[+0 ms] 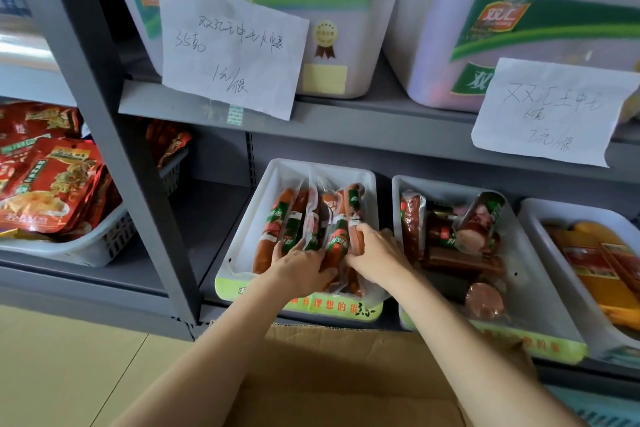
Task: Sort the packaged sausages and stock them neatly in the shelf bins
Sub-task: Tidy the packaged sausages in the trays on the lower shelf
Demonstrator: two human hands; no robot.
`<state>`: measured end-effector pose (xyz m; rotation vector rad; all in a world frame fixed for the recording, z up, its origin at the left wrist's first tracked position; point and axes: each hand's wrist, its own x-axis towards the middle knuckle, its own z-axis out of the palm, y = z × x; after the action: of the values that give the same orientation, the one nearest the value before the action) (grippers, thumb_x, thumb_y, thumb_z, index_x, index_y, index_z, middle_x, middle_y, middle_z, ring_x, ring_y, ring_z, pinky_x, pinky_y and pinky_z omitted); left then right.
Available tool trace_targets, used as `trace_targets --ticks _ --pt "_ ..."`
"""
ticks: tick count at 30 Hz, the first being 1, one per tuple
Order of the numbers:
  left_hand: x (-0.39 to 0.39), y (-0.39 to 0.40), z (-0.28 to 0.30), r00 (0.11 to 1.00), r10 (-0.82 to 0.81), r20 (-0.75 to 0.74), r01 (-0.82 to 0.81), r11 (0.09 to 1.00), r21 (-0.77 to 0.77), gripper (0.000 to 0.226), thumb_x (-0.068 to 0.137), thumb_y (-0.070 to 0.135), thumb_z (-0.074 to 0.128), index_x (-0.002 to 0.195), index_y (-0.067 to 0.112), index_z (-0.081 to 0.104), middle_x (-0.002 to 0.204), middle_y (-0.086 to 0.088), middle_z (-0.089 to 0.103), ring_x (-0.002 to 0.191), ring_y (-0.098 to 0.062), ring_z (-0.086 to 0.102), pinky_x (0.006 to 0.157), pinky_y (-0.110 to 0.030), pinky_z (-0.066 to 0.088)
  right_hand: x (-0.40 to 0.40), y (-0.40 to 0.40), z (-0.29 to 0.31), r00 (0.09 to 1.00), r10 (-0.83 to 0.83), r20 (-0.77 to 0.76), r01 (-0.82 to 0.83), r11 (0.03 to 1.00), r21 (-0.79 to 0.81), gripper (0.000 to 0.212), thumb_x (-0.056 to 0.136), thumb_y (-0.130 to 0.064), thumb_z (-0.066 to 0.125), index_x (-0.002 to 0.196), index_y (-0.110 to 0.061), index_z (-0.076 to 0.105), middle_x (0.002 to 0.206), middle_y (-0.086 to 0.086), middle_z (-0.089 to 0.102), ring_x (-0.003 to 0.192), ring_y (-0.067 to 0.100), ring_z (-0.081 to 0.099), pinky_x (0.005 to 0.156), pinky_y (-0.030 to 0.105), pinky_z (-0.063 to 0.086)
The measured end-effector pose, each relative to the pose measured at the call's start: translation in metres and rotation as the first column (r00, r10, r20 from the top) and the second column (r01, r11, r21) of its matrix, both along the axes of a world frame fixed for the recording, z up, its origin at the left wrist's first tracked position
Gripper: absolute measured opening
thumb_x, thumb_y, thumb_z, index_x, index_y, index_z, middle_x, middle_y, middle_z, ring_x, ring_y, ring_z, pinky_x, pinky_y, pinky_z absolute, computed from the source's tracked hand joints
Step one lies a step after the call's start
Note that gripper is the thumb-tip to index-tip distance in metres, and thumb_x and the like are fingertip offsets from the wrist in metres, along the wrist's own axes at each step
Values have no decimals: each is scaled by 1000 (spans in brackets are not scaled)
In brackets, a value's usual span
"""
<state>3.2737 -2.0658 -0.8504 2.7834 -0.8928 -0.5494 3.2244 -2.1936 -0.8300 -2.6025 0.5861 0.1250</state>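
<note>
A white shelf bin (242, 218) on the lower shelf holds several vacuum-packed red sausages (277, 218) with green labels, standing side by side. My left hand (298, 265) rests on the near ends of the left packs, fingers curled over them. My right hand (372, 253) pinches the right-hand sausage pack (353, 215) near its lower end. To the right, a second white bin (540, 315) holds thicker dark-red sausage packs (450, 229) lying untidily, with one round sausage end (485, 300) at its front.
A third bin (533, 218) at far right holds orange and yellow packs. Two large white tubs (346, 28) with handwritten paper labels sit on the upper shelf. A basket of red snack bags (52, 191) stands at left. An open cardboard box (329, 374) lies below my arms.
</note>
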Motion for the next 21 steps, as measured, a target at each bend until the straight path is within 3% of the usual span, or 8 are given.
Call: trace_targets --ticks 4,10,13,15,18,21 --pt "-3 8 3 1000 -21 -16 21 1000 -17 43 96 49 36 130 25 47 129 0 54 131 -19 39 115 -47 9 -4 1 3 999 -31 44 25 993 113 55 83 -22 67 130 -26 40 118 8 56 102 25 57 78 30 49" --pt "-10 0 4 998 -8 -60 6 999 -37 48 99 45 32 143 26 33 146 -1 39 142 -20 22 116 -51 0 -5 -6 19 993 -103 65 92 984 153 48 82 -21 68 124 -13 46 111 2 51 91 17 49 71 26 40" --pt "-10 -10 -1 999 17 -35 -18 999 -26 51 98 46 32 145 26 30 145 -2 42 142 -21 22 114 -52 -2 -4 -10 22 972 -189 143 125 922 367 46 86 -20 65 127 -11 45 100 -2 45 90 15 51 74 25 38" --pt "-9 -16 -4 999 29 -12 -29 999 14 54 98 47 32 147 25 25 144 -5 44 144 -22 18 114 -53 -4 -4 -12 23 952 -247 180 132 863 487 44 87 -22 65 126 -14 47 96 -5 50 83 10 53 70 23 40" --pt "-9 -18 -7 999 22 -35 -21 999 48 54 98 47 30 148 25 24 148 -6 38 145 -22 12 113 -54 -5 -5 -19 21 906 -356 228 132 750 648 47 88 -20 64 132 -16 46 109 6 61 98 18 61 89 33 49" --pt "-5 -6 -1 1000 -21 3 21 999 39 47 99 46 27 143 30 35 150 1 36 146 -20 9 115 -53 -6 -9 -24 24 876 -417 243 84 627 774 44 91 -14 59 132 -19 45 110 6 61 105 21 60 99 42 46"
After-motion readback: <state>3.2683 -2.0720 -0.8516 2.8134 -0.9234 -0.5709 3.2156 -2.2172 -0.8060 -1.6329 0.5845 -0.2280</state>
